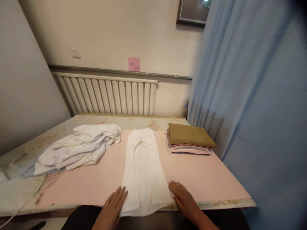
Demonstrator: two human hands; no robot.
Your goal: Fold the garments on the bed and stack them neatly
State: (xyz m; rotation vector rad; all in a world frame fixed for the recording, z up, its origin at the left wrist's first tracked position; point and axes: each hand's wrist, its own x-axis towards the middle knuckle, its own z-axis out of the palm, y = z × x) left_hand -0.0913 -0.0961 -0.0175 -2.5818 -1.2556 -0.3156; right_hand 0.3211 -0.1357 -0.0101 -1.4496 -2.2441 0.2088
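"White flared cloth garment (144, 169): where is it laid?"

"On a pink sheet (96, 185), over the floral-covered table (153, 124); its hem is hung past the near edge."

"And the hands?"

"Both are held flat, fingers extended: the left hand (111, 206) is rested on the left edge, the right hand (183, 197) is placed at the right edge."

"Around it?"

"Crumpled white fabric (80, 147) is heaped left; a folded stack (190, 148) topped with mustard-brown cloth (190, 134) is placed right."

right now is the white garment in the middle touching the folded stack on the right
Apart: the head view shows a strip of the pink covering between the white garment and the folded stack.
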